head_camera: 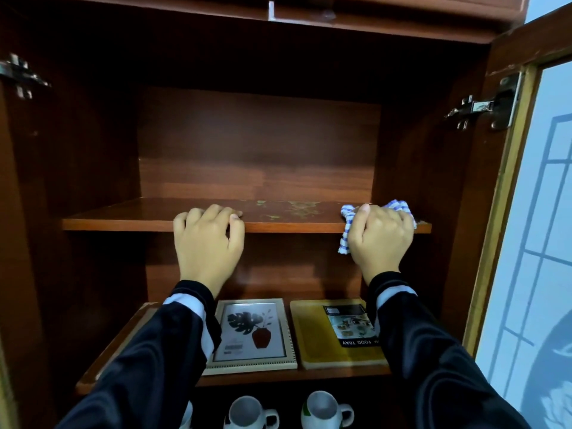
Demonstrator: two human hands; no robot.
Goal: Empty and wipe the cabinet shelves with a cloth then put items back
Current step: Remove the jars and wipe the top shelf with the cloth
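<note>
Wiping looks underway on the bare upper shelf (154,224): the right hand (379,236) is closed around the cloth (399,207) at its right front edge, the empty left hand (207,236) hooks the front edge, and firm strokes should sweep leftward across the greenish stains (294,209).

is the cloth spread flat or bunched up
Bunched up: the right hand grips the blue-and-white cloth in a wad on the top shelf, one end dangling over the edge.

Your cabinet shelves

Your upper shelf (148,225) carries only the cloth (399,207) at its right end; the lower shelf (123,332) holds a picture frame (252,334) beside a food tray (312,332).
</note>
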